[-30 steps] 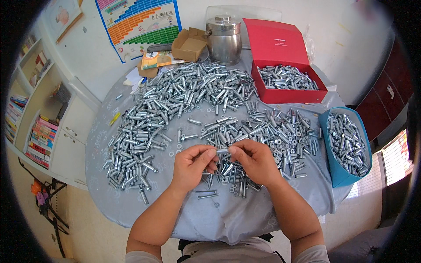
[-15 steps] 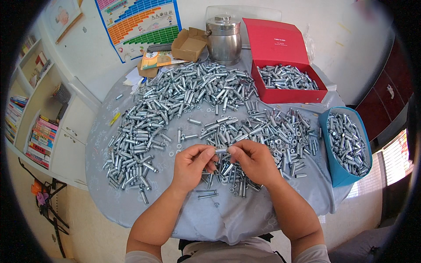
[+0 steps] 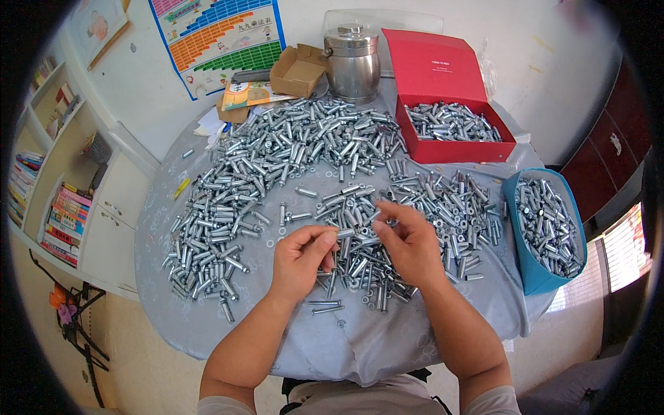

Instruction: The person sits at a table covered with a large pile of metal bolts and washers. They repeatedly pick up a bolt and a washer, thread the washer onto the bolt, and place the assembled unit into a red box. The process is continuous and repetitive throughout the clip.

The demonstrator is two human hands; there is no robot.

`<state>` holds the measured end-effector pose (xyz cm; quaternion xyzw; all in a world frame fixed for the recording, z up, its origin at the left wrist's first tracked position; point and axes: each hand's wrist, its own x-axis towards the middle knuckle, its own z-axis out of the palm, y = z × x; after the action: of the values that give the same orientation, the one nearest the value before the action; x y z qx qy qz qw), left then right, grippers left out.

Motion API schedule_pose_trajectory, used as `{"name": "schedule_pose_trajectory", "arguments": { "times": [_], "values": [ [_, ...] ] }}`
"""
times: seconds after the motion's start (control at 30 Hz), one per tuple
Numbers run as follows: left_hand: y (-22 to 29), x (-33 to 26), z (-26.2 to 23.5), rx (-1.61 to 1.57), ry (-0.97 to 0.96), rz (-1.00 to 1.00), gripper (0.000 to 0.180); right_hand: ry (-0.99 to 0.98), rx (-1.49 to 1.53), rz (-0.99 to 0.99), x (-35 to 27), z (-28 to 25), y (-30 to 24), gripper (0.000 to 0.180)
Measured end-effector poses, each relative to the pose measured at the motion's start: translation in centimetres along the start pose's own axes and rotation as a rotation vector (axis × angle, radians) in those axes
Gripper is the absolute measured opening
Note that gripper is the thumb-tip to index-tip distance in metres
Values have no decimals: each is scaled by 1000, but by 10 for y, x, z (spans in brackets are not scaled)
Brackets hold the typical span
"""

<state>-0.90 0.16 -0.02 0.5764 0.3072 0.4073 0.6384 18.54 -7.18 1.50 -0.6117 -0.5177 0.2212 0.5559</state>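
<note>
While your left hand [image 3: 299,261] pinches a short metal cylinder [image 3: 344,234] between the thumb and the forefinger, the free end of this piece points toward your right hand [image 3: 415,249]. Its long axis lies crosswise, almost from left to right, in front of your body. The left hand is the nearer one, because it is in contact; the right fingertips are near the free end, to the right of it, but apart from it.

The left thumb and forefinger are closed on the piece, and the other fingers are curled inward. Your right hand is partly open: its thumb and forefinger stand apart, and whether some small part is between them, I cannot tell.

Beneath and beyond your hands is a heap of loose bolts, sleeves and washers [image 3: 453,207], spread on the grey tablecloth [image 3: 311,356]. To the right, well apart from your right hand, stands a blue bin [image 3: 521,259], filled with similar metal pieces.
</note>
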Motion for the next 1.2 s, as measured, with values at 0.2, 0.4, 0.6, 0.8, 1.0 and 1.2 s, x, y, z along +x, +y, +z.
{"name": "schedule_pose_trajectory", "arguments": {
  "times": [0.2, 0.4, 0.6, 0.8, 1.0, 1.2],
  "values": [
    [-3, 0, 2, -19, -13, 18, 18, -123, -121, -282, -5, 8, 5, 27],
    [1, -1, 7, -25, -5, -30, 14, -200, -57, -93, -8, 3, -20, 27],
    [1, 2, 1, 24, 40, -17, 10, -92, -122, -127, -4, 1, -6, 21],
    [9, 7, -6, 170, -13, 7, 19, 116, -144, -42, 4, -6, -1, 20],
    [5, 16, -30, 319, 314, 111, 20, 164, -142, -110, 4, -3, 1, 26],
    [12, 23, -51, 962, 318, 103, 25, 100, -104, -101, 1, 3, -1, 23]
  ]
}}
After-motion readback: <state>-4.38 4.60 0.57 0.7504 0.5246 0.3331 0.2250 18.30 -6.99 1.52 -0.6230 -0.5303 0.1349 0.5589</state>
